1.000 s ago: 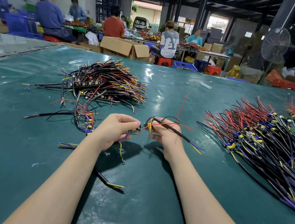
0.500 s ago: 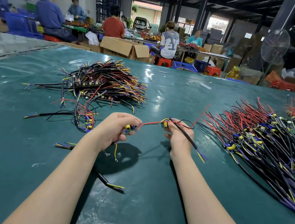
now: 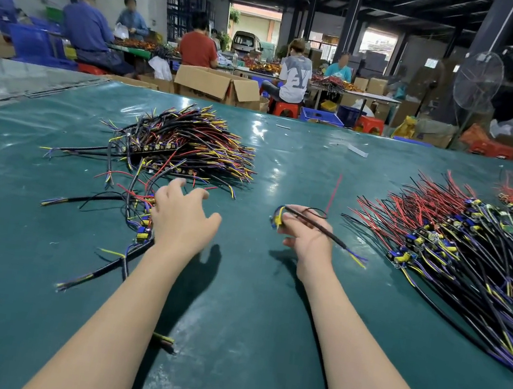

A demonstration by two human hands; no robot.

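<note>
— Green desk [image 3: 228,338], entry one?
— Left hand [image 3: 179,216]: fingers spread, holding nothing, just beside the left wire pile [image 3: 186,145].
— Entry two?
— Right hand [image 3: 308,241]: fingers curled round one wire harness [image 3: 320,224], held mid-desk, between that pile and the right wire pile [image 3: 457,255].

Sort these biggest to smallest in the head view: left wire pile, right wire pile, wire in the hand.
1. right wire pile
2. left wire pile, farther off, so that ranking is unsure
3. wire harness pinched by the right hand, clearly smallest
</note>
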